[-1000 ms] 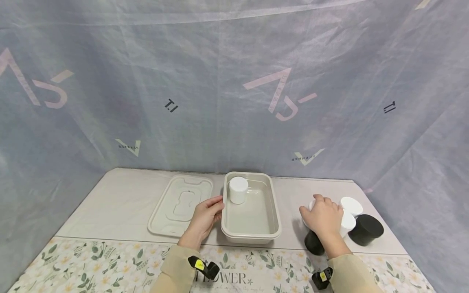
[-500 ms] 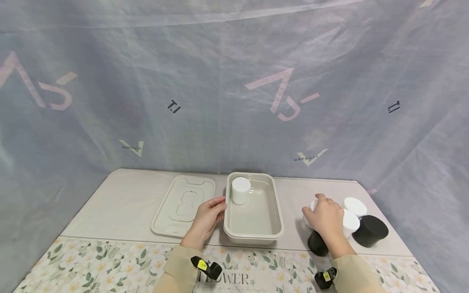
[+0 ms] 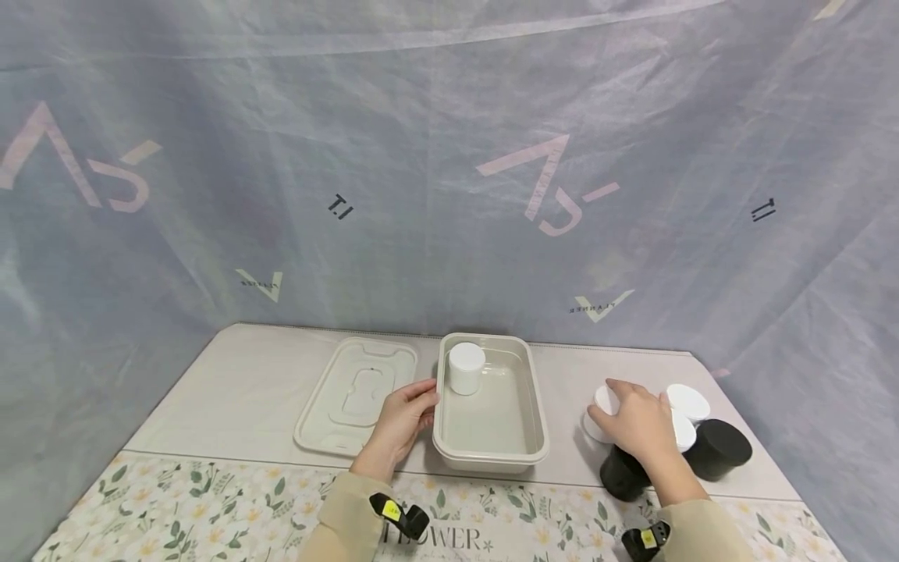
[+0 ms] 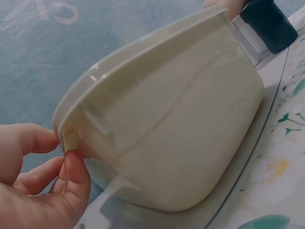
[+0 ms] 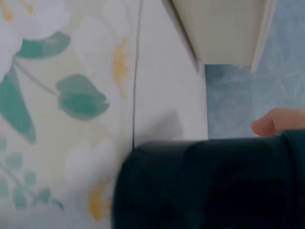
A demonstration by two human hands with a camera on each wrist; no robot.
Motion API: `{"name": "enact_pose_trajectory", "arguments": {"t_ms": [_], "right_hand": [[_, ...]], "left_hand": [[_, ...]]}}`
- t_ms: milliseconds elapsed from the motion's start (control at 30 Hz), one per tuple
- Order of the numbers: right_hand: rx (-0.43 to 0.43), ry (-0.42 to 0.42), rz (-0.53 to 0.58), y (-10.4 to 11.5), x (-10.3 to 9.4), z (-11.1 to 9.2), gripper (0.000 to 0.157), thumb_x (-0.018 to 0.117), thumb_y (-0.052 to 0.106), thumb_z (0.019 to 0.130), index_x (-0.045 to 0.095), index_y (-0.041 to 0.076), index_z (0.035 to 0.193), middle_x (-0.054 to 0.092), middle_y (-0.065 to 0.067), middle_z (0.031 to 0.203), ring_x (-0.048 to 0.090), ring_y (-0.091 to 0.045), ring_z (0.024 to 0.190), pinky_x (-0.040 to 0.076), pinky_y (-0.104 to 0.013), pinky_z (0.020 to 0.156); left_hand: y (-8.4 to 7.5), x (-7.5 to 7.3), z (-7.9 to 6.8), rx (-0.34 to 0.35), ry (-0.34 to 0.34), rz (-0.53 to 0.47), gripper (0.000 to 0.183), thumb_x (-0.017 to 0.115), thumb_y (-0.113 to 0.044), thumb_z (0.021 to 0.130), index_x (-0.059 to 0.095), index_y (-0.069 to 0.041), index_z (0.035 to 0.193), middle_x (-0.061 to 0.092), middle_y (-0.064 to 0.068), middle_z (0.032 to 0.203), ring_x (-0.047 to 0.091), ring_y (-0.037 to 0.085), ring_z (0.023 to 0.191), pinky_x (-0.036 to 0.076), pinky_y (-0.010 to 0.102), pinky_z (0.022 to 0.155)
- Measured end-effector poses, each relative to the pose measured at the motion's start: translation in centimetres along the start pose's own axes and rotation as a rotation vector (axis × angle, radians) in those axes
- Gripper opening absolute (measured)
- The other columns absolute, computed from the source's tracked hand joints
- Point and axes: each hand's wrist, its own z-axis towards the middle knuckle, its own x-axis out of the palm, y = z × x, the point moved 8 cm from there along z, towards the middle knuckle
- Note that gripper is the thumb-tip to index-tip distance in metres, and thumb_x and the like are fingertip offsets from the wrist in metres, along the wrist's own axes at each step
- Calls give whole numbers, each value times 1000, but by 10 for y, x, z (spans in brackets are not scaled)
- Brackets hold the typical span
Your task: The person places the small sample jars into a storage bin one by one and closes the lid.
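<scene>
— Where to find the tub, and pointing which way?
— Mid-view on the tabletop, mouth up, long axis from near to far, one short end toward the viewer.
— Anything inside?
— One white jar, upright, in the far left corner.
— And the flat lid?
— Just left of the tub, lying flat, long axis near to far too, far end slanting right.
— Pose of the left hand?
— In from the near side, at the tub's left wall, thumb above, fingers curled below, pinching the rim.
— And the right hand?
— Well right of the tub, back of the hand up, thumb parted from the forefinger, with a second white jar at that gap. Black jar close beneath, partly hidden.
— Gripping either?
— Impossible to tell; undersides of the fingers out of sight.
</scene>
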Motion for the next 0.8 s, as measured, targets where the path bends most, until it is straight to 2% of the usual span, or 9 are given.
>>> {"name": "enact_pose_trajectory", "arguments": {"t_ms": [133, 300, 433, 633, 800], "right_hand": [[-13, 37, 14, -2, 0, -3, 61, 64, 35, 84, 52, -2, 131, 55, -31, 125, 49, -49, 115, 13, -73, 102], [-11, 50, 51, -4, 1, -3, 65, 66, 37, 84, 49, -6, 131, 53, -34, 124, 48, -50, 115, 13, -72, 103], [-16, 26, 76, -4, -2, 1, 68, 67, 38, 83, 49, -8, 129, 52, -35, 124, 47, -52, 114, 19, -71, 101], [3, 23, 154, -1, -6, 8, 73, 66, 44, 84, 46, -6, 134, 48, -34, 129, 46, -51, 115, 39, -62, 93], [13, 6, 218, 3, -8, 14, 73, 65, 43, 85, 44, -5, 135, 46, -34, 131, 43, -50, 120, 39, -61, 95]], "left_hand": [[-1, 0, 0, 3, -1, -3, 42, 61, -7, 90, 52, 6, 129, 61, 20, 116, 60, 6, 76, 48, 15, 62], [-1, 1, 1, 14, 6, -8, 42, 61, -6, 90, 52, 7, 128, 63, 18, 112, 61, 8, 78, 49, 16, 63], [1, 1, 3, 18, 8, -14, 41, 61, -5, 89, 52, 8, 128, 64, 19, 111, 61, 9, 78, 49, 17, 63], [1, 0, 3, 17, 7, -22, 41, 61, -5, 89, 52, 9, 127, 63, 20, 109, 61, 9, 78, 49, 17, 62], [0, 0, 2, 18, 18, -16, 42, 61, -7, 89, 52, 8, 128, 65, 16, 105, 61, 9, 78, 50, 17, 62]]}}
